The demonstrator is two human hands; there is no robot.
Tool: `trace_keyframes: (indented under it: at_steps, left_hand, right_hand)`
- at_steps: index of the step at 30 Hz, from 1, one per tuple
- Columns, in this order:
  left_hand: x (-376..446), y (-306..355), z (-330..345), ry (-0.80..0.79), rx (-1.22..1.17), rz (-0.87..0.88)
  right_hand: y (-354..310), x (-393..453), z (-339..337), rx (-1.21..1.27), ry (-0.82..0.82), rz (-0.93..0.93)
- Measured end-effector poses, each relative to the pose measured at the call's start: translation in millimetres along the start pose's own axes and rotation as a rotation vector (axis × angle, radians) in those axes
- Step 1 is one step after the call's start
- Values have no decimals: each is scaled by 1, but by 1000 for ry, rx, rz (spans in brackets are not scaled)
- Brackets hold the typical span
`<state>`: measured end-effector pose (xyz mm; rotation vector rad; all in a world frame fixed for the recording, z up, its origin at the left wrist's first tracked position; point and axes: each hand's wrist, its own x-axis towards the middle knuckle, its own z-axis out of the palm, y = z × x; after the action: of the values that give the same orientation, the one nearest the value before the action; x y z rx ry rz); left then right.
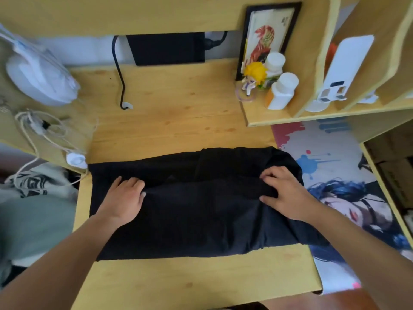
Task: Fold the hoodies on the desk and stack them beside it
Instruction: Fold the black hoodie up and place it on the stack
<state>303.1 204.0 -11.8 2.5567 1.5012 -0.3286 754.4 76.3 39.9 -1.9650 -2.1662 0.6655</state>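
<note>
Across the centre of the frame, a black fabric hoodie (196, 204) lies spread flat on the light wooden desk (178, 280), long side running left to right, partly folded with a fabric flap lying over its upper middle. Left hand (124, 201) rests palm-down on the left part of the garment, fingers (136, 183) extended and loose, pressing rather than grasping. Right hand (283, 193) sits on the right part near the bunched upper-right edge, fingertips (267, 175) curled into a fold of the cloth; looks like a light pinch on the fabric, thumb out along the lower side, but whether it truly grips cannot be told for sure. Step in hand, as I judge it: smoothing and setting a lengthwise fold, mid-way through this one hoodie. Next move likely calls for lifting the right end and carrying it over toward the left hand while that hand pins the cloth, keeping edges aligned. Stacking is not yet done for this piece. Lower left of the frame, off the desk edge, a grey-green garment with black print (33, 198) lies beside the desk, maybe the stack. Right of the frame, a printed anime desk mat (335, 175) lies under the hoodie's right end.
</note>
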Motion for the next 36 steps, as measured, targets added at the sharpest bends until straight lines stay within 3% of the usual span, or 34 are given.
trace_keyframes:
  at_steps: [2, 7, 9, 10, 12, 15, 17, 20, 22, 25, 27, 29, 32, 34, 36]
  left_hand:
    - [2, -7, -1, 35, -37, -25]
    - [16, -10, -14, -52, -64, -53]
    - [25, -10, -34, -87, -67, -113]
    - [31, -12, -46, -36, -70, -176]
    - [41, -17, -68, 213, -74, -235]
    - [57, -14, -78, 454, 19, -153]
    - [73, -14, -64, 355, 62, -177]
    - [95, -9, -41, -20, 87, -301]
    - [101, -2, -33, -135, 113, -384]
    - [92, 19, -24, 8, 165, -469]
    - [79, 55, -24, 193, 50, -285]
    - [63, 105, -23, 257, -128, -51]
    - [44, 158, 0, 86, -170, 52]
    - [40, 162, 20, -16, -128, 15]
    - [43, 158, 30, -52, -103, -19]
  right_hand:
    - [-5, 13, -18, -16, 83, -77]
    - [-1, 84, -12, 1, -203, 316]
    - [5, 94, 0, -2, -186, 387]
    - [7, 94, 2, -24, -169, 397]
    - [10, 91, 3, -52, -177, 400]
    - [20, 94, -1, -102, -158, 383]
    - [26, 103, -3, -144, -124, 343]
    - [34, 118, -2, -170, -132, 283]
    - [38, 129, 2, -201, -146, 261]
    - [40, 138, 7, -241, -120, 230]
    - [40, 137, 10, -280, -67, 188]
    - [40, 135, 16, -315, -42, 178]
    - [31, 129, 19, -390, -6, 300]
    - [11, 115, 23, -431, 151, 409]
    - [-28, 85, 31, -371, 339, 375]
